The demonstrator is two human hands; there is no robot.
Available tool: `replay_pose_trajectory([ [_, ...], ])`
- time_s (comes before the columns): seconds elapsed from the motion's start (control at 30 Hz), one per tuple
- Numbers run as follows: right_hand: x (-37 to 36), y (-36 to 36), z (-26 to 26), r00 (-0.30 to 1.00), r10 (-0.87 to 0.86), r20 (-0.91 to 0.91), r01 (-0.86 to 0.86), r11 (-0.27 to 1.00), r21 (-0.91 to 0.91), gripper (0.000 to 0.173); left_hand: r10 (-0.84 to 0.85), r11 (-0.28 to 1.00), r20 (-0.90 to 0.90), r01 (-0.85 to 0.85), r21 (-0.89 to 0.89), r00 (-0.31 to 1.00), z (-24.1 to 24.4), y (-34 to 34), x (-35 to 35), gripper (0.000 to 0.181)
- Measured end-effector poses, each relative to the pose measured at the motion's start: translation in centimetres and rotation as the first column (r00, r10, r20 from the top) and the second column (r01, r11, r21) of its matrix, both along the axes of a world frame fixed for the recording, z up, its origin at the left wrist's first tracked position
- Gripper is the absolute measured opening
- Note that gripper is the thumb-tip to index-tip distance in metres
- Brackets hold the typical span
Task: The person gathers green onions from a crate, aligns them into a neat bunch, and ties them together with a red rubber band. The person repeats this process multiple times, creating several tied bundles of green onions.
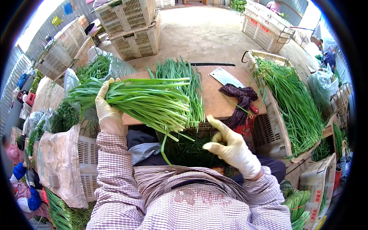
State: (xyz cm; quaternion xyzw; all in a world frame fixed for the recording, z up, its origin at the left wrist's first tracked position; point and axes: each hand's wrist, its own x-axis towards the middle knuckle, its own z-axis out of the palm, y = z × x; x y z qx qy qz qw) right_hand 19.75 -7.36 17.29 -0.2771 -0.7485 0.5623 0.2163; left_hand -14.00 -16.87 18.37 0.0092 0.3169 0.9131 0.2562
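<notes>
My left hand (108,106), in a pale glove, is closed around a bunch of long green leafy stalks (149,100), cut ends pointing right. My right hand (230,143), also gloved, is apart from the bunch with thumb and forefinger spread and nothing between them. A second heap of green stalks (181,69) lies on the wooden board (212,100), partly behind the held bunch. On the board's right side is a cleaver (227,77); a dark checked cloth (240,99) lies across its lower part, and a red handle end (254,109) shows beside the cloth.
A plastic crate heaped with green stalks (290,106) stands at the right. Stacked crates (135,43) stand beyond the board. At the left are plastic bags of greens (100,66) and a crate under a woven sack (59,164). Other people sit at the far left and right edges.
</notes>
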Motion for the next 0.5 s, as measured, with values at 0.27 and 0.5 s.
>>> replay_pose_trajectory([
  [0.27,-3.7,-0.5,2.0,0.904,-0.319,-0.286,0.228,0.923,-0.309,0.020,0.049,0.997,0.041,-0.046,-0.057,0.998,-2.8,-2.4,0.8,0.020],
  [0.5,-2.4,-0.9,-0.3,0.969,0.238,-0.066,-0.232,0.785,-0.575,0.056,0.015,0.996,0.191,-0.031,0.084,0.982,-4.6,-3.1,0.9,0.021],
])
